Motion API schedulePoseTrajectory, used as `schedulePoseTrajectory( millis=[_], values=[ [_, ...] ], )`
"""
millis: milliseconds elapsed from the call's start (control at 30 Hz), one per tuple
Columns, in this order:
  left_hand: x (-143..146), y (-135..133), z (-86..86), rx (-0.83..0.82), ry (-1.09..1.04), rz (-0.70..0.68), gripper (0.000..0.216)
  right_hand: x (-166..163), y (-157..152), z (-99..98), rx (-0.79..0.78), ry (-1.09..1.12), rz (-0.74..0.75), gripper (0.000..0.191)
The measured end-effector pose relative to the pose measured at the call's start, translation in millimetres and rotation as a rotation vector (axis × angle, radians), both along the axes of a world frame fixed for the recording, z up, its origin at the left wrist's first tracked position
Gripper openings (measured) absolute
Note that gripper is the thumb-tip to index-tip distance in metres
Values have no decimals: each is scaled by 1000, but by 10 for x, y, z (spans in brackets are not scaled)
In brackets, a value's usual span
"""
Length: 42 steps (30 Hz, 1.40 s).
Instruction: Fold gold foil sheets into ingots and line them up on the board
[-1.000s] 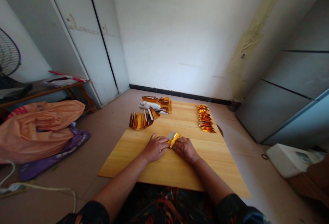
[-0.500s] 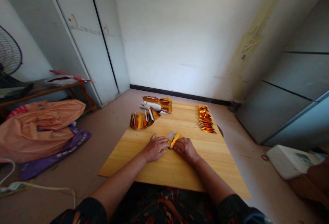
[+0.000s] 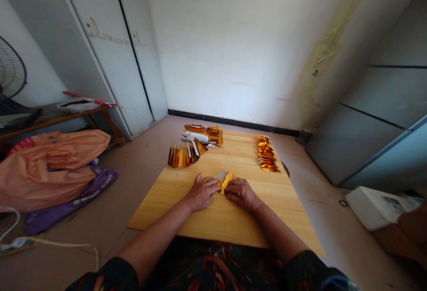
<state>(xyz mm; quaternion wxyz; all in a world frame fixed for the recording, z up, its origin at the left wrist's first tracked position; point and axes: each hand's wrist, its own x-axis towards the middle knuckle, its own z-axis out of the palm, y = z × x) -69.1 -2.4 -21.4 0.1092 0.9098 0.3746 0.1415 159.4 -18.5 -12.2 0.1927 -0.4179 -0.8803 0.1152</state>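
Observation:
A small sheet of gold foil paper (image 3: 226,183) with a pale grey-white part lies partly folded on the wooden table, between my two hands. My left hand (image 3: 203,191) rests on the tabletop, its fingertips gripping the paper's left edge. From the other side, the curled fingers of my right hand (image 3: 243,193) hold the right edge, and the fingertips there are partly hidden. Beyond my left hand stands a curved stack of gold foil paper sheets (image 3: 182,156). At the far right of the table is a row of shiny folded gold foil pieces (image 3: 267,154).
More gold paper (image 3: 216,134) and a white roll-like bundle (image 3: 194,137) sit at the table's (image 3: 187,228) back left. Orange and purple bags (image 3: 66,157) lie on the floor to the left. On the right stands a white box (image 3: 376,208).
Both hands stay at the paper with only slight finger movement. My right fingers have shifted a little, and more of the gold paper's lower part shows.

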Motion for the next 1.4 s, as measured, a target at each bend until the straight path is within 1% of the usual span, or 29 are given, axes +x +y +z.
schedulePoseTrajectory(
  millis=[133,267,433,633,833,1000,1133,1233,1400],
  values=[
    [-16,12,-9,45,18,-23,36,-28,40,-77,57,-8,-13,12],
    [-56,44,-13,67,33,-68,35,-39,51,-99,97,-20,-17,11],
    [-91,78,-39,77,51,-99,37,-31,53,-125,108,-27,-10,13],
    [-131,122,-46,63,71,-158,43,-36,60,-166,136,-19,-42,14],
    [-116,81,-27,14,44,-117,43,-108,123,-138,111,-89,-50,19],
    [-93,37,-11,-1,49,-90,38,-246,177,-140,121,-246,-137,23],
    [-81,14,-8,12,46,-85,38,-328,199,-120,128,-320,-174,25],
    [-79,-6,-9,8,37,-73,39,-344,223,-122,112,-342,-208,25],
    [-78,-19,-1,2,29,-72,37,-338,261,-147,82,-314,-249,23]
  ],
)
